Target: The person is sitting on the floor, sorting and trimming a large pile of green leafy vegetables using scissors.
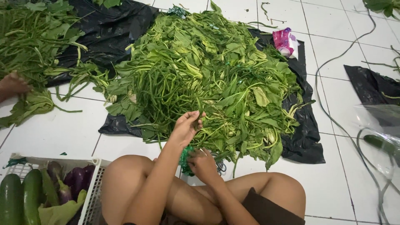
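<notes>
At the far left edge, well away from the seated person's hands, another person's hand (12, 85) rests on a smaller heap of greens (35, 46) lying on black plastic. Below it, at the lower left corner, a white plastic crate (93, 187) holds cucumbers (21, 198) and purple eggplants (75, 177), beside the person's bent knee.

The person's left hand (186, 126) is raised in front of them, fingers pinched together on a thin green stem (200, 109) that leads up into a large pile of leafy greens (204, 75). The pile lies just beyond this hand, spread over a black plastic sheet (302, 143) on white floor tiles.

The right hand (203, 163) sits lower and a little to the right, just beside the left wrist, fingers curled closed on a green bundle (186, 160), partly hidden. The near edge of the pile touches this hand.

Further right and beyond the pile lies a pink and white packet (285, 41). At the far right, a clear plastic bag (381, 139) rests on the tiles.
</notes>
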